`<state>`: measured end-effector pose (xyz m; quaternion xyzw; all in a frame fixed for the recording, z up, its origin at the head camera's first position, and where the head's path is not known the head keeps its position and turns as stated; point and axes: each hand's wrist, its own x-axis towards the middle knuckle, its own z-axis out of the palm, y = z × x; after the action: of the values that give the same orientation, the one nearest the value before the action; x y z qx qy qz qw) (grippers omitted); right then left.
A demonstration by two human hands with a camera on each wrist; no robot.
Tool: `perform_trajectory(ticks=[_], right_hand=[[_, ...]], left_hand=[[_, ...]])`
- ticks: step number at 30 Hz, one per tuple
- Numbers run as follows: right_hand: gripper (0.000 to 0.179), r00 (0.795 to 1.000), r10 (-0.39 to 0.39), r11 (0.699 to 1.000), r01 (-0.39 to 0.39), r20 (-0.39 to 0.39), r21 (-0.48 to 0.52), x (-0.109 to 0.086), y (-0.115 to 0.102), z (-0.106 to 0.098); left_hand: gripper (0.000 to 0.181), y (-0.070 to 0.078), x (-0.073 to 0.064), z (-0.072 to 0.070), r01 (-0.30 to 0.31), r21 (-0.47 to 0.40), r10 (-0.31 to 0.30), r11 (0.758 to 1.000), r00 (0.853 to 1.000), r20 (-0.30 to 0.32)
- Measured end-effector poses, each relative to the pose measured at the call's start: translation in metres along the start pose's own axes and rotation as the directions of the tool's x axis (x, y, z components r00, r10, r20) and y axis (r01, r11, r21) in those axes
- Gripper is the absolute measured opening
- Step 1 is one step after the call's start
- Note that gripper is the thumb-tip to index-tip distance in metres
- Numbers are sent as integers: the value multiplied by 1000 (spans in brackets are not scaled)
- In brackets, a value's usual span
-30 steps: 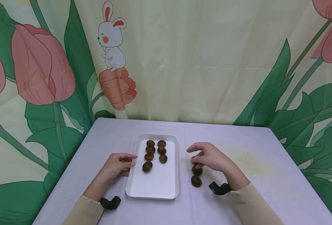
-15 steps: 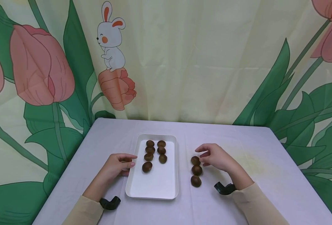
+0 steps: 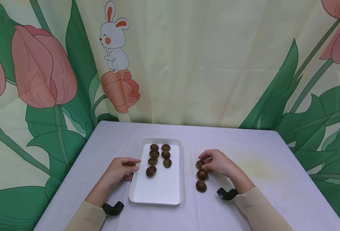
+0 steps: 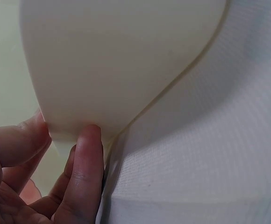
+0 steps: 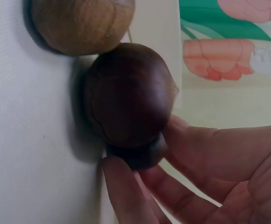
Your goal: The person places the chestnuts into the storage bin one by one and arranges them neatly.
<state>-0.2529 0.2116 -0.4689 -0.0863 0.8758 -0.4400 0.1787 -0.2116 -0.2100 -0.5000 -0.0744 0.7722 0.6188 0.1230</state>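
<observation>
A white tray (image 3: 167, 192) holds several brown chestnuts in two columns, the left column (image 3: 151, 171) reaching nearer than the right (image 3: 167, 163). My left hand (image 3: 120, 168) holds the tray's left rim; in the left wrist view a finger (image 4: 88, 154) lies against its outer wall. To the right of the tray, three chestnuts form a line on the table. My right hand (image 3: 220, 163) grips the farthest one (image 3: 200, 164), whose surface is partly hidden by the fingers. In the right wrist view, the middle chestnut (image 5: 128, 95) covers much of the held one (image 5: 142, 156).
The nearest loose chestnut (image 3: 201, 186) lies at the front of the line. A white cloth covers the table (image 3: 262, 179). Behind it hangs a curtain (image 3: 193, 64) printed with tulips and a rabbit. Each wrist carries a black camera (image 3: 227, 193).
My right hand first drew back to the right from the line of chestnuts, then returned left and closed its fingers on the farthest one. The left hand and the tray stay put.
</observation>
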Motion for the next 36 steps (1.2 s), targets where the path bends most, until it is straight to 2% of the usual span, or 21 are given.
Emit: perform_trajectory(ticks=[16, 26, 36], right_hand=[[27, 999, -27, 992, 21, -45, -126, 6, -6, 5], [26, 996, -21, 994, 12, -87, -108, 9, -12, 5], [28, 995, -82, 995, 78, -53, -64, 6, -42, 13]], left_hand=[[34, 2, 0, 1, 6, -1, -6, 1000, 1000, -12], [34, 3, -1, 1, 3, -7, -3, 1000, 1000, -5], [34, 3, -2, 1, 3, -3, -3, 1000, 1000, -9]])
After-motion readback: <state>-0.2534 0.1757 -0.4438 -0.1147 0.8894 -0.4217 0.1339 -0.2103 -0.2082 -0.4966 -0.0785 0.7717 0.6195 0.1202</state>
